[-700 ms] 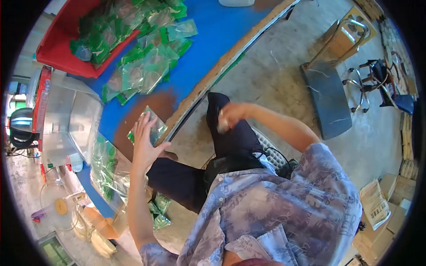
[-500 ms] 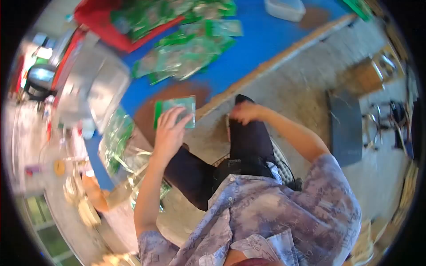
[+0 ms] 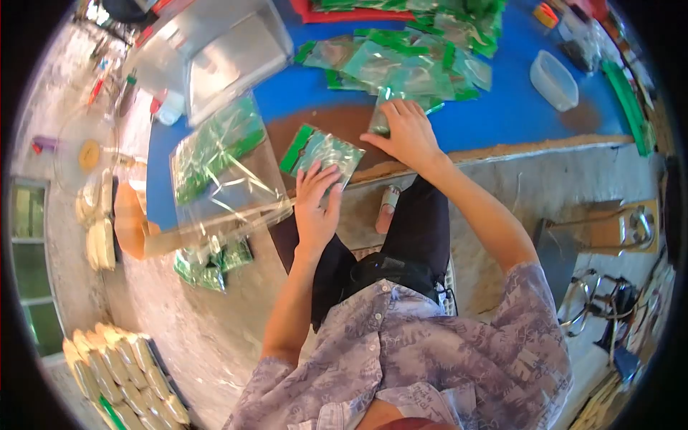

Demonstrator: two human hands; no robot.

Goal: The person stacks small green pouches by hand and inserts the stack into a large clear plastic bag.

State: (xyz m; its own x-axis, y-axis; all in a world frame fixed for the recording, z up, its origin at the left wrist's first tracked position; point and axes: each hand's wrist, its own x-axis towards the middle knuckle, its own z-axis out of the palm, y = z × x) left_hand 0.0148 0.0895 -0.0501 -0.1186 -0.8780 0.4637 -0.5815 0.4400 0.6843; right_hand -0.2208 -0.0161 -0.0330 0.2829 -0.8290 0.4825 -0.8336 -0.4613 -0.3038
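Observation:
My left hand (image 3: 317, 208) lies on a clear plastic packet (image 3: 342, 159) with a green header strip, at the table's near edge. Its fingers are spread over the packet. My right hand (image 3: 412, 140) reaches over the table edge, thumb apart from the fingers. Its fingertips rest on another small clear packet (image 3: 380, 120) at the near side of a loose pile of green-topped packets (image 3: 401, 68). The undersides of both hands are hidden.
On the blue table (image 3: 494, 125) are a white plastic tub (image 3: 554, 80) and a red tray (image 3: 351, 14) with more packets. To the left, a large clear bag (image 3: 222, 161) of green packets sits near a translucent bin (image 3: 240, 61). Bundled packs (image 3: 125, 373) lie lower left.
My right hand has moved from above my knee up to the packet at the pile. My left hand stays on its packet, now turned. The view has rotated and swung.

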